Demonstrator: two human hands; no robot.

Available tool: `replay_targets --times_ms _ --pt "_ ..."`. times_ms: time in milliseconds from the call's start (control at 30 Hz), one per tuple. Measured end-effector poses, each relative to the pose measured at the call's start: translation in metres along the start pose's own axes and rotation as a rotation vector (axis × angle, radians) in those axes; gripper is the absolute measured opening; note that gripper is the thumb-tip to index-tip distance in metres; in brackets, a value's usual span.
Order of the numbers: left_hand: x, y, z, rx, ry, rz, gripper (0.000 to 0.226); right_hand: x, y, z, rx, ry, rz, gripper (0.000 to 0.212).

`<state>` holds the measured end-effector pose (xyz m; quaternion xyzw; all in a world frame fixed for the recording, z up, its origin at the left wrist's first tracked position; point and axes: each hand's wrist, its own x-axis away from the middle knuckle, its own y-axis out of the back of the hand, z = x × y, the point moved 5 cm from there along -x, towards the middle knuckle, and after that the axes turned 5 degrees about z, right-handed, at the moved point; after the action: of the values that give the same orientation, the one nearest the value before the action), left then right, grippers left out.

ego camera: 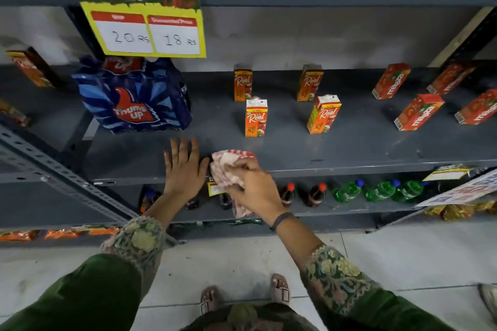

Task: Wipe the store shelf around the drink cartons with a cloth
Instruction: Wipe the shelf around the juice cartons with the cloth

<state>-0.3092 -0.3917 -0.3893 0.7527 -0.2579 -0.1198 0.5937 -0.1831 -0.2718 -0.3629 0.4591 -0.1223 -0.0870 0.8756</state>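
1. Cloth (228, 169), red-and-white checked, lay bunched at the front lip of the grey shelf (349, 148) in the head view, with one tail hanging over the edge toward the bottles on the shelf below.
2. My right hand (252, 185) was clenched around that cloth, fingers curled over the wad, pressing it against the shelf edge.
3. My left hand (184, 166) was released and flat, palm down on the shelf just beside the cloth, fingers spread, holding nothing.
4. I judged the cloth soft, light and limp; gripped as a wad at its middle it would follow the surface, though the loose tail could drag.
5. Four Real juice cartons (256, 118) stood upright farther back, apart from each other and from the cloth. They looked small and light, so I judged a careless sweep could tip them; passing between them called for a smaller wad.
6. Maaza cartons (418, 113) stood to the right, and a Thums Up multipack (134, 99) sat at left under a price sign (146, 32).
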Motion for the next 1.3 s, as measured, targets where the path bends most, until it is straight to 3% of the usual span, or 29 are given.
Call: replay_targets --times_ms 67,133,167,233,367,600,767,833,900,967,1067,1300 --pt "-0.001 0.009 0.021 -0.042 -0.010 -0.019 0.063 0.005 0.013 -0.007 -0.018 -0.092 -0.250 0.041" --pt "-0.005 0.017 0.043 -0.072 0.021 0.000 0.064 0.014 0.031 -0.031 0.007 -0.344 -0.481 0.037" --pt "-0.007 0.019 0.053 -0.085 0.039 0.020 0.065 0.016 0.037 -0.043 0.025 -0.463 -0.514 0.036" --pt "-0.009 0.019 0.070 -0.110 0.073 0.088 0.067 0.012 0.041 -0.055 0.028 -0.616 -0.483 0.034" --pt "-0.008 0.011 0.084 -0.154 0.081 0.165 0.069 -0.014 0.033 -0.037 0.040 -0.692 -0.355 0.035" --pt "-0.011 0.007 0.085 -0.141 0.063 0.129 0.070 -0.037 0.000 0.014 0.113 -0.611 -0.291 0.042" --pt "-0.011 0.006 0.085 -0.144 0.040 0.111 0.069 -0.043 -0.016 0.041 0.126 -0.243 -0.086 0.036" --pt "-0.011 0.006 0.086 -0.137 0.039 0.113 0.069 -0.037 -0.011 0.038 0.097 -0.147 -0.099 0.037" --pt "-0.011 0.006 0.087 -0.128 0.038 0.113 0.069 -0.027 0.006 0.018 0.055 -0.190 -0.307 0.036" --pt "-0.011 0.007 0.087 -0.122 0.037 0.114 0.069 -0.020 0.021 -0.010 -0.001 -0.353 -0.440 0.034" --pt "-0.010 0.009 0.086 -0.102 0.037 0.123 0.068 -0.029 0.024 -0.029 -0.010 -0.496 -0.321 0.034" --pt "-0.009 0.011 0.084 -0.102 0.048 0.092 0.064 -0.044 -0.017 0.025 0.151 -0.277 -0.136 0.038"
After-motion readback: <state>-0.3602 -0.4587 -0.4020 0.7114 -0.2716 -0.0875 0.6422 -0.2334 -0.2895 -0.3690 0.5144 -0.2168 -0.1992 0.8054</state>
